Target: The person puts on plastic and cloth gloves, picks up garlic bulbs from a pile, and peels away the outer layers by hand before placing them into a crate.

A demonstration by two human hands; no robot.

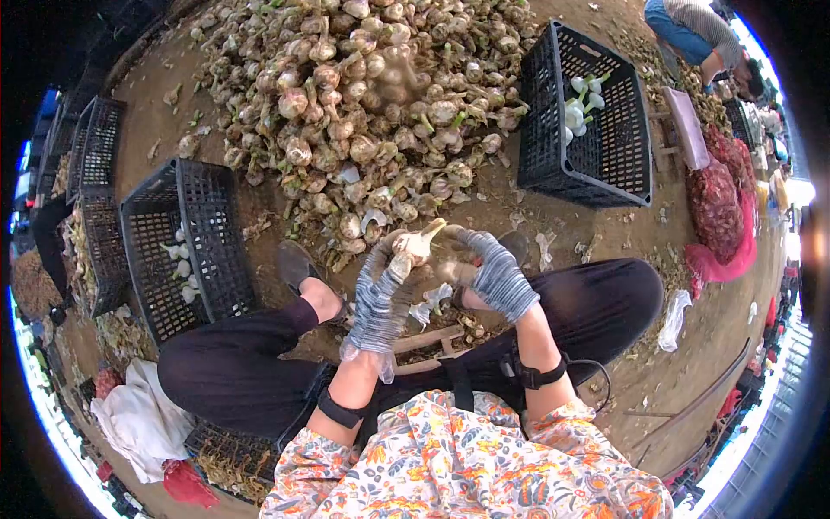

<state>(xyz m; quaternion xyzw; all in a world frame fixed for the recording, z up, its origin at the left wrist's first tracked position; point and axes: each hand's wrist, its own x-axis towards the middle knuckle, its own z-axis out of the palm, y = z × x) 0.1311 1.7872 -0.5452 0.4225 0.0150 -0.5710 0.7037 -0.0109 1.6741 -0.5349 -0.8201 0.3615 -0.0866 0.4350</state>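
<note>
A heap of garlic (363, 112) covers the dirt floor in front of a seated worker. It is flanked by a left crate (186, 251) and a right crate (596, 121), both black, each holding a few white bulbs. The gloved hands meet above the knees. The left hand (379, 298) is clamped on a garlic bulb (415, 245). The right hand (497, 275) is just beside it, and blur hides its grip.

Knit cloth gloves (380, 298); papery garlic bulb (415, 245); black plastic crate (596, 121).

Single head-worn fisheye view, facing steeply down; hands (380, 294) close below, garlic heap (363, 104) ahead.
</note>
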